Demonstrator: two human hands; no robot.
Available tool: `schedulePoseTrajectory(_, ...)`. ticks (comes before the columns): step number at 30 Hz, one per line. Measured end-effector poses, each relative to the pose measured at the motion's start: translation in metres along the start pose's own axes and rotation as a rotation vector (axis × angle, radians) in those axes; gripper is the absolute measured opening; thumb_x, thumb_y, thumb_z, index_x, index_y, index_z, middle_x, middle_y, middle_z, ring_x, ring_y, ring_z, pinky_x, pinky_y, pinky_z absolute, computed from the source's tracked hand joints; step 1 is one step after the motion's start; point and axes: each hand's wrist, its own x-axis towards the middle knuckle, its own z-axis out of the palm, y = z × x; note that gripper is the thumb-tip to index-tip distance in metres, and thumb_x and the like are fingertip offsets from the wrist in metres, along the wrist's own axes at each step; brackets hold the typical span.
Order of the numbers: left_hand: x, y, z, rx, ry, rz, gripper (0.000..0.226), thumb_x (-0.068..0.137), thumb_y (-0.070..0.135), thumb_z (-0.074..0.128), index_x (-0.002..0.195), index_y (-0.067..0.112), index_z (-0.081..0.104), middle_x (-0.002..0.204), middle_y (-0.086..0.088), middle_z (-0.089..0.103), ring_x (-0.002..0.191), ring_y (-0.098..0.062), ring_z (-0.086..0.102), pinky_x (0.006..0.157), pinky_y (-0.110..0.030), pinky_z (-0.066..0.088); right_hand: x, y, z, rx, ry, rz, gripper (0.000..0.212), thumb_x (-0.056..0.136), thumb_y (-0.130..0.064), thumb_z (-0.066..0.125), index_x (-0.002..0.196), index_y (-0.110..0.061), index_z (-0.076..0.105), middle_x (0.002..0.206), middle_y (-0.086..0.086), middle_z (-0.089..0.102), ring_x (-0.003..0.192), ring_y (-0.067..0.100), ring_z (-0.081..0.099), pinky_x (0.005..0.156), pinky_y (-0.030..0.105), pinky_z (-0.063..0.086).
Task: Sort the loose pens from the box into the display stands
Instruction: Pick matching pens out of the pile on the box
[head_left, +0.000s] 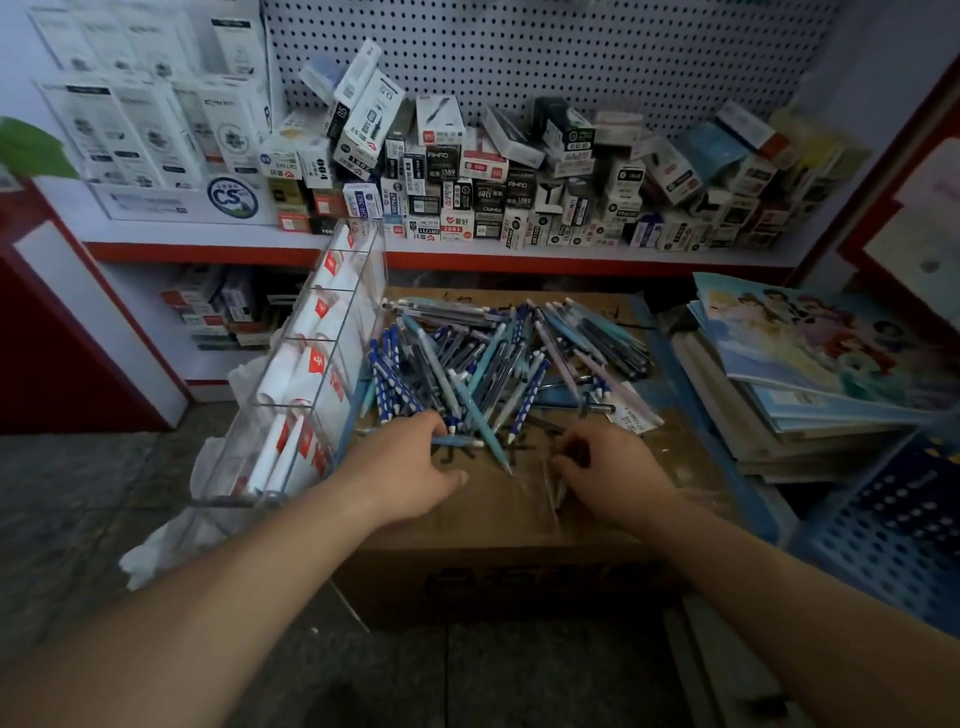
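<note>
Pens (467, 364) heap the cardboard box (493, 525) top, below a stocked shelf (519, 252). Left hand (410, 467) and right hand (613, 473) curl at the heap's near edge; grips unclear.

A stationery shop: boxed pens (467, 182) crowd a shelf (467, 249) under a pegboard (571, 57), notebooks (810, 353) stacked beside.

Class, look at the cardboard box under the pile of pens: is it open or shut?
Shut: the pens lie spread on the flat, taped top of the cardboard box.
</note>
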Motion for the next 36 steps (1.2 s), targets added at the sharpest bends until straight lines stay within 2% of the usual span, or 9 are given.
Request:
schedulePoseTrajectory(5,0.003,0.003,0.001,-0.168,0.024,0.002,0.032,0.094,0.039,0.069,0.123,0.026,0.060,0.104,0.011,0.064,0.090,-0.005,0.062,0.080,-0.028,0.054,-0.003,-0.002,-0.013,0.343,0.062,0.112,0.010,0.093,-0.015,0.069,0.094,-0.021,0.062,0.090,0.000,0.067,0.080,0.015,0.067,0.069,0.031,0.060)
schedulePoseTrajectory(11,-0.001,0.027,0.015,-0.851,-0.250,0.019,0.037,0.096,0.012,0.067,0.133,0.009,0.060,0.105,-0.007,0.077,0.093,-0.015,0.075,0.081,-0.029,0.062,-0.020,-0.032,-0.020,0.952,-0.132,0.087,0.030,0.082,0.000,0.079,0.106,-0.003,0.060,0.085,0.015,0.073,0.072,0.026,0.075,0.062,0.031,0.061)
schedulePoseTrajectory(16,-0.002,0.032,0.018,-0.899,-0.277,0.071,0.031,0.096,0.000,0.063,0.126,0.008,0.061,0.099,-0.015,0.078,0.087,-0.021,0.076,0.071,-0.027,0.061,-0.013,-0.032,-0.024,0.936,-0.168,0.039,0.022,0.085,-0.006,0.079,0.101,0.001,0.066,0.084,0.017,0.075,0.071,0.025,0.074,0.062,0.030,0.060)
schedulePoseTrajectory(20,0.003,0.024,0.016,-0.877,-0.188,0.002,0.025,0.097,0.001,0.061,0.121,0.008,0.060,0.093,-0.011,0.078,0.085,-0.021,0.077,0.067,-0.026,0.061,0.008,0.004,-0.032,0.208,0.057,0.051,0.011,0.090,-0.029,0.076,0.096,-0.023,0.069,0.085,-0.008,0.068,0.077,0.005,0.065,0.058,0.014,0.046)
schedulePoseTrajectory(24,0.005,0.018,0.013,-0.836,-0.131,-0.027,0.015,0.098,0.005,0.062,0.111,0.011,0.064,0.093,-0.006,0.079,0.085,-0.017,0.077,0.065,-0.023,0.059,0.016,0.028,-0.031,0.035,-0.102,0.115,0.020,0.088,-0.035,0.077,0.104,-0.027,0.068,0.095,-0.014,0.059,0.086,0.001,0.056,0.069,0.020,0.048)
schedulePoseTrajectory(27,0.006,0.020,0.012,-0.831,-0.116,-0.038,0.014,0.099,0.004,0.061,0.110,0.011,0.064,0.093,-0.007,0.079,0.084,-0.016,0.077,0.065,-0.023,0.059,0.017,0.033,-0.024,0.057,-0.123,0.117,0.015,0.088,-0.032,0.078,0.099,-0.027,0.068,0.100,-0.009,0.064,0.092,0.007,0.060,0.082,0.029,0.056)
schedulePoseTrajectory(30,0.006,0.025,0.012,-0.856,-0.117,-0.035,0.014,0.099,0.004,0.060,0.111,0.010,0.063,0.092,-0.008,0.078,0.084,-0.017,0.077,0.067,-0.026,0.061,0.016,0.033,-0.024,0.110,-0.085,0.119,0.010,0.090,-0.030,0.075,0.095,-0.026,0.067,0.096,-0.007,0.066,0.091,0.009,0.063,0.074,0.025,0.054)
schedulePoseTrajectory(33,0.005,0.030,0.012,-0.866,-0.117,-0.034,0.013,0.099,0.003,0.059,0.111,0.009,0.062,0.094,-0.009,0.078,0.084,-0.017,0.077,0.065,-0.024,0.061,0.007,0.031,-0.037,0.384,0.104,0.130,0.008,0.093,-0.029,0.071,0.096,-0.024,0.065,0.095,-0.005,0.067,0.087,0.010,0.065,0.067,0.022,0.050)
schedulePoseTrajectory(36,0.006,0.033,0.014,-0.866,-0.122,-0.037,0.014,0.099,0.003,0.060,0.111,0.009,0.062,0.098,-0.011,0.077,0.088,-0.021,0.077,0.066,-0.026,0.061,-0.003,0.024,-0.054,0.683,0.327,0.152,0.013,0.098,-0.033,0.064,0.099,-0.020,0.065,0.090,-0.001,0.072,0.082,0.016,0.069,0.070,0.039,0.061)
